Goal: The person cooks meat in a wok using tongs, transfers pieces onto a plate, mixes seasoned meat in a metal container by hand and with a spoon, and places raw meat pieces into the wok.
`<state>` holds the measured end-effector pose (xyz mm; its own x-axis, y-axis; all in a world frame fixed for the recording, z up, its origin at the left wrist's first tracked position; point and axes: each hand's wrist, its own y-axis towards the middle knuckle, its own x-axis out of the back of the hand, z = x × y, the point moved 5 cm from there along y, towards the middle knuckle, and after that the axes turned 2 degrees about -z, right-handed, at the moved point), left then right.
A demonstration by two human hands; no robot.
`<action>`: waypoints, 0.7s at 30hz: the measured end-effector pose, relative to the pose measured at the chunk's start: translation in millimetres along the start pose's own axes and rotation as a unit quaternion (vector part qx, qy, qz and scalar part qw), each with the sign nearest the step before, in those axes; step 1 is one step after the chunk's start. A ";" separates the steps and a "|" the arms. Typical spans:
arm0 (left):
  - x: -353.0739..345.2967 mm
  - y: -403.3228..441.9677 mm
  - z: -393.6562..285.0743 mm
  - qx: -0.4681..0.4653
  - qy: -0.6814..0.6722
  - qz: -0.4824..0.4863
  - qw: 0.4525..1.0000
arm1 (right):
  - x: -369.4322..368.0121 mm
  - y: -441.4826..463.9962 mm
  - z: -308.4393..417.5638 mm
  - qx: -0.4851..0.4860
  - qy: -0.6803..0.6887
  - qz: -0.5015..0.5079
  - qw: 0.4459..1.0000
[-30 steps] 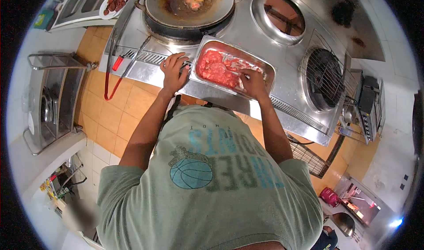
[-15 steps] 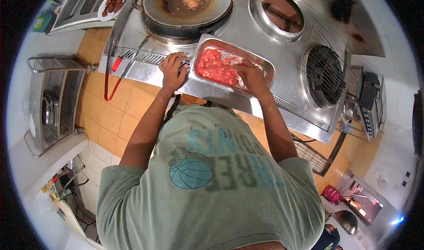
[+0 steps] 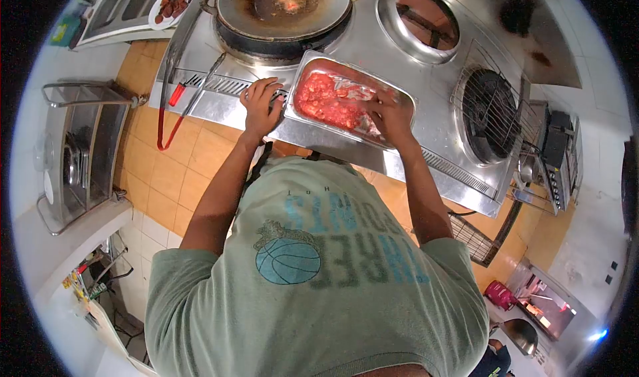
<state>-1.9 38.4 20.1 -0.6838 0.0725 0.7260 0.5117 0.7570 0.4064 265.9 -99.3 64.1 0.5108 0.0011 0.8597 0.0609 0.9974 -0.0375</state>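
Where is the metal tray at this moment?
In the head view, the tray is on the stovetop, nearer the person than the wok, between the left hand and right hand.

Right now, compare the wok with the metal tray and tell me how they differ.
The wok is round with two loop handles; the tray is rectangular with a flat rim.
The wok is browned inside around a small orange-red clump; the tray holds a larger spread of wet red food.
The wok sits untouched; the tray has the right hand in it.
Both are open vessels on the steel stove.
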 end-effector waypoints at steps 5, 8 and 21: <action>-0.1 1.0 -0.6 -0.004 0.001 0.003 1.000 | -7.8 19.6 33.8 0.014 0.039 -0.017 0.999; -1.1 0.1 1.0 -0.008 0.000 -0.003 1.000 | 3.6 13.4 36.2 0.017 -0.058 0.039 0.997; -2.7 0.2 1.0 -0.008 -0.007 0.010 1.000 | -36.8 28.9 10.7 -0.060 0.104 -0.004 0.993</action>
<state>-0.5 39.0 17.6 -0.6806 0.0962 0.7263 0.5333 0.7448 0.4011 239.7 -69.7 36.8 0.6747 -0.0333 0.7374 0.1607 0.9816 -0.1027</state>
